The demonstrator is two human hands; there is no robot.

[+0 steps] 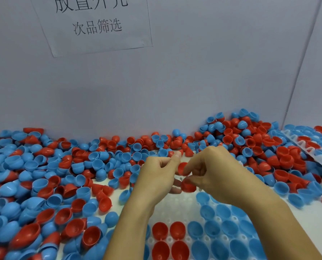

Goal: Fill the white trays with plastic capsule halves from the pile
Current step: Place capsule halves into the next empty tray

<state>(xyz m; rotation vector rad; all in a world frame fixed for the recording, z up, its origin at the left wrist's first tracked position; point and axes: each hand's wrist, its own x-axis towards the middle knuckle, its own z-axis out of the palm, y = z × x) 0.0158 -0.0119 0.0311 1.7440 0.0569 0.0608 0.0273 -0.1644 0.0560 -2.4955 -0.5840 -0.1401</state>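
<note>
Behind your work, a smooth grey partition rises as a flat wall, with a paper sign printed in black characters taped to it at a slant. Below it the pile of capsule halves spreads across the whole width of the bench: glossy hard-plastic cups, red and blue, some rounded, some pointed, lying dome-up, mouth-up and nested in each other, heaped highest at the far right. It crowds the left edge of the near white tray, a pale moulded sheet of round sockets. In that tray you have four red halves seated mouth-up in a block at the lower middle, and blue halves filling the sockets to their right; the sockets just under your hands stand bare. A second white tray lies tilted at the far right, loaded with blue and red halves. Your left hand and right hand meet above the near tray, fingers curled, both pinching red capsule halves between them: one by the fingertips, another lower, by your right thumb
</note>
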